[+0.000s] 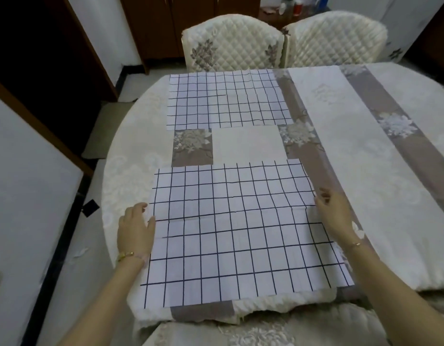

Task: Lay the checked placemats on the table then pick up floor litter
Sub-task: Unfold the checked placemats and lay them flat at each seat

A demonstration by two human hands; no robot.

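Two white placemats with dark checks lie flat on the table (365,151). The near placemat (236,231) is right in front of me; the far placemat (226,99) lies by the opposite edge. My left hand (135,227) rests at the near mat's left edge, fingers relaxed, thumb touching the cloth. At the mat's right edge my right hand (334,213) touches the cloth with loosely bent fingers. Pale scraps of litter (81,252) lie on the floor to the left, beside a small dark piece (90,208).
The round table wears a cream and taupe floral cloth. Two quilted cream chairs (231,43) (335,38) stand at the far side. A wooden cabinet (186,23) lines the back wall. A grey mat (106,131) lies on the floor at left.
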